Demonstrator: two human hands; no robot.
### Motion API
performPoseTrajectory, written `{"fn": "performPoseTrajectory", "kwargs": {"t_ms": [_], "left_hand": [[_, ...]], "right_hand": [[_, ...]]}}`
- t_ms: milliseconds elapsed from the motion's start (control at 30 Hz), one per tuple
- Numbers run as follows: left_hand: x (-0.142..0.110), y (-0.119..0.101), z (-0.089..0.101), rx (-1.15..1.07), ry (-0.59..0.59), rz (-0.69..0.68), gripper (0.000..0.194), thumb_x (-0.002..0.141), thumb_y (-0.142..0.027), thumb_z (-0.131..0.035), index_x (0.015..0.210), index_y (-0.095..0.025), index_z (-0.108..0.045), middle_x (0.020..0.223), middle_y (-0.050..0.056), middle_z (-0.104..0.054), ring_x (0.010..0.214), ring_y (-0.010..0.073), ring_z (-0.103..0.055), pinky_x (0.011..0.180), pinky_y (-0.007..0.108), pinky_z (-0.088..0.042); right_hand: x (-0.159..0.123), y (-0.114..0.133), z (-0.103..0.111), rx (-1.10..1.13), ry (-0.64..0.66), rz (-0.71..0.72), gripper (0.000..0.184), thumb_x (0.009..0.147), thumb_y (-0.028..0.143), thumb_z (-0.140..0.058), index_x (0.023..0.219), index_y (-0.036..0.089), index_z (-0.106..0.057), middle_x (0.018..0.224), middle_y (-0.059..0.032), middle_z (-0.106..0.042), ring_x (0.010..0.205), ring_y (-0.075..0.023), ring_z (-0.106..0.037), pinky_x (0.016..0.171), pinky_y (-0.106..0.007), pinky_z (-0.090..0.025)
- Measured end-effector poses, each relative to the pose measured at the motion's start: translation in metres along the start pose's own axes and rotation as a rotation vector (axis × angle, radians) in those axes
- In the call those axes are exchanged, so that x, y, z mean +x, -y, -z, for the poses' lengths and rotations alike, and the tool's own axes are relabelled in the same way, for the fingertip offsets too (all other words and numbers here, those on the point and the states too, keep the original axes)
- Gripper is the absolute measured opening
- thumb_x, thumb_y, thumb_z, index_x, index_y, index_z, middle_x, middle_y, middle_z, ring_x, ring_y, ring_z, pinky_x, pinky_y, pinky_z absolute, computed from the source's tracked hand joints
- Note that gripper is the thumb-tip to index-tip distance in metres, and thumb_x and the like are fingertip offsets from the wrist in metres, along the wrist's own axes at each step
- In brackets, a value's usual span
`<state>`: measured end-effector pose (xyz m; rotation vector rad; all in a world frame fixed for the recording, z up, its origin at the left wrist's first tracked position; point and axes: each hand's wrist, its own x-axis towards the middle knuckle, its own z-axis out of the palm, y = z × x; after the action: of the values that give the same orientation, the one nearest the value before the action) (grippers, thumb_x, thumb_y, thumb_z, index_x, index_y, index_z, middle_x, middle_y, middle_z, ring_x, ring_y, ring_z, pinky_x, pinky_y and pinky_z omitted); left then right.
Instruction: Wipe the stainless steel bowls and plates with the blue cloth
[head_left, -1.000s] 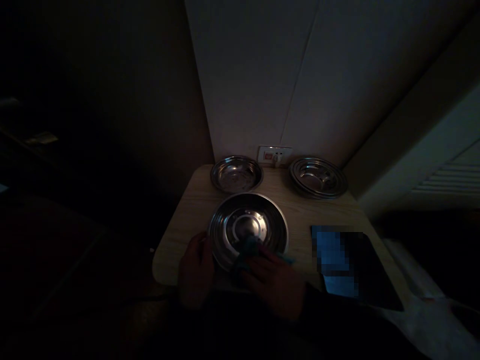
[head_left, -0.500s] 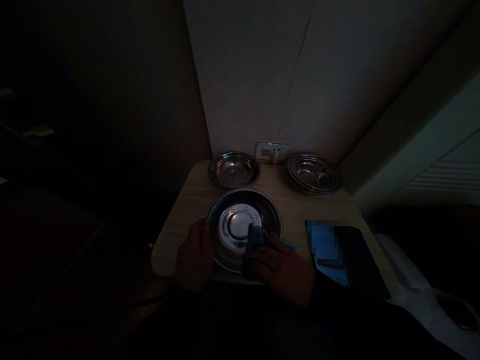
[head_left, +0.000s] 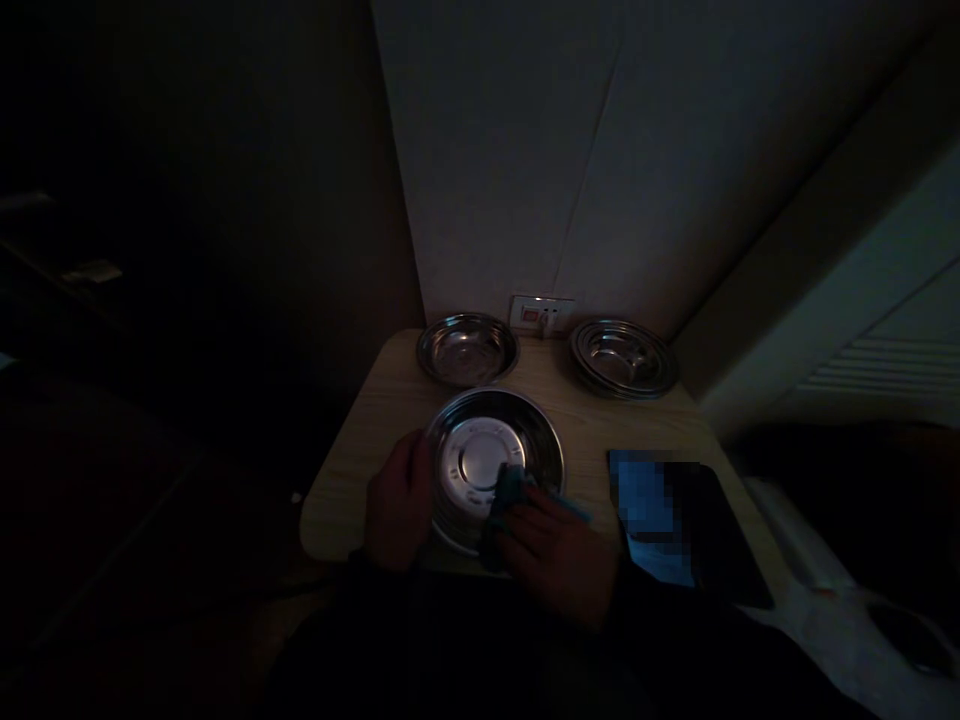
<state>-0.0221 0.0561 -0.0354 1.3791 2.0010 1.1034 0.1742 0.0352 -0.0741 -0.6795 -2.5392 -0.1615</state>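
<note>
A shiny steel basin (head_left: 480, 465) lies near the front edge of a small wooden table, its hollow side facing up. My left hand (head_left: 400, 502) grips its left rim, thumb at the top. Over the lower right rim, my right hand (head_left: 553, 548) presses a teal cloth (head_left: 508, 488) against the inner wall. Part of the cloth sticks out beyond my fingers on the right. Dim light hides the fingertips of both hands.
Behind the basin stands another steel basin (head_left: 468, 350), with a stack of steel basins (head_left: 624, 358) at the back right. A tablet with a blurred screen (head_left: 646, 505) lies on the table (head_left: 349, 470) at right. A wall socket (head_left: 541, 314) holds a plug.
The basin has turned or shifted slightly under my hands. My right hand and the cloth have moved a little down along the rim. The whole view has shifted slightly.
</note>
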Motion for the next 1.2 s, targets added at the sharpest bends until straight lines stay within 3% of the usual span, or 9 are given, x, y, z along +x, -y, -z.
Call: {"fn": "performPoseTrajectory", "kwargs": {"t_ms": [100, 267, 433, 533, 667, 767, 967, 1033, 1200], "left_hand": [[-0.007, 0.001, -0.007, -0.068, -0.035, 0.058, 0.042, 0.087, -0.046, -0.033, 0.099, -0.017, -0.061, 0.097, 0.008, -0.068, 0.09, 0.0203, -0.062, 0.079, 0.029, -0.046], [-0.029, 0.015, -0.014, -0.126, 0.014, 0.1, 0.047, 0.088, -0.041, -0.033, 0.127, -0.018, -0.047, 0.129, 0.009, -0.054, 0.119, 0.0197, -0.049, 0.098, 0.03, -0.037], [-0.023, 0.017, -0.008, -0.114, -0.03, 0.155, 0.048, 0.087, -0.04, -0.036, 0.128, -0.019, -0.047, 0.134, 0.007, -0.05, 0.125, 0.0212, -0.044, 0.104, 0.031, -0.031], [-0.012, 0.014, 0.0, -0.092, -0.001, 0.119, 0.047, 0.087, -0.043, -0.036, 0.128, -0.022, -0.049, 0.132, 0.005, -0.053, 0.123, 0.0224, -0.046, 0.103, 0.035, -0.033], [-0.008, 0.011, 0.0, -0.084, 0.01, 0.078, 0.048, 0.087, -0.046, -0.036, 0.127, -0.024, -0.05, 0.129, 0.005, -0.056, 0.119, 0.0226, -0.05, 0.1, 0.036, -0.037], [-0.011, 0.008, -0.01, -0.133, -0.002, 0.013, 0.047, 0.088, -0.043, -0.035, 0.124, -0.019, -0.053, 0.126, 0.007, -0.057, 0.117, 0.0208, -0.051, 0.099, 0.032, -0.038], [-0.016, 0.006, -0.012, -0.084, -0.012, 0.049, 0.046, 0.087, -0.039, -0.035, 0.119, -0.014, -0.056, 0.124, 0.01, -0.059, 0.115, 0.0205, -0.053, 0.098, 0.03, -0.039], [-0.015, 0.009, -0.005, -0.053, -0.008, 0.041, 0.046, 0.087, -0.039, -0.035, 0.12, -0.014, -0.055, 0.124, 0.009, -0.059, 0.115, 0.02, -0.053, 0.097, 0.03, -0.039], [-0.013, 0.007, -0.003, -0.06, 0.018, -0.01, 0.044, 0.087, -0.043, -0.036, 0.118, -0.02, -0.057, 0.121, 0.005, -0.061, 0.113, 0.0193, -0.055, 0.094, 0.029, -0.042]], "right_hand": [[0.007, 0.01, -0.007, -0.017, -0.099, -0.085, 0.017, 0.087, 0.013, -0.045, 0.087, 0.015, -0.062, 0.083, -0.0056, -0.069, 0.082, -0.0179, -0.063, 0.089, -0.037, -0.047], [0.028, 0.036, -0.018, 0.011, -0.131, -0.255, 0.017, 0.087, 0.014, -0.046, 0.089, 0.016, -0.062, 0.085, -0.0069, -0.069, 0.082, -0.0188, -0.062, 0.077, -0.032, -0.05], [0.053, 0.052, -0.032, 0.045, -0.142, -0.397, 0.01, 0.085, 0.017, -0.052, 0.088, 0.017, -0.062, 0.083, -0.0047, -0.069, 0.077, -0.0178, -0.062, 0.067, -0.028, -0.05], [0.047, 0.04, -0.029, 0.077, -0.064, -0.301, 0.013, 0.087, 0.02, -0.051, 0.094, 0.017, -0.061, 0.087, -0.0051, -0.069, 0.082, -0.0173, -0.061, 0.083, -0.033, -0.048], [0.009, 0.006, -0.003, 0.128, 0.082, -0.082, 0.017, 0.089, 0.023, -0.051, 0.103, 0.019, -0.059, 0.103, -0.0045, -0.067, 0.101, -0.0178, -0.058, 0.106, -0.044, -0.029], [0.0, 0.0, 0.005, 0.126, 0.136, -0.092, 0.019, 0.089, 0.021, -0.049, 0.105, 0.019, -0.059, 0.103, -0.0056, -0.067, 0.103, -0.0183, -0.058, 0.107, -0.045, -0.028], [0.042, 0.045, -0.026, 0.128, -0.048, -0.391, 0.022, 0.084, 0.024, -0.054, 0.102, 0.013, -0.061, 0.099, -0.0103, -0.068, 0.094, -0.0216, -0.061, 0.094, -0.037, -0.044], [0.038, 0.043, -0.024, 0.152, -0.028, -0.335, 0.022, 0.085, 0.026, -0.054, 0.101, 0.014, -0.061, 0.097, -0.0089, -0.069, 0.093, -0.0212, -0.061, 0.098, -0.04, -0.04], [-0.005, 0.0, 0.011, 0.186, 0.174, -0.117, 0.021, 0.086, 0.028, -0.053, 0.105, 0.019, -0.059, 0.107, -0.005, -0.066, 0.105, -0.0202, -0.057, 0.107, -0.046, -0.027]]}}
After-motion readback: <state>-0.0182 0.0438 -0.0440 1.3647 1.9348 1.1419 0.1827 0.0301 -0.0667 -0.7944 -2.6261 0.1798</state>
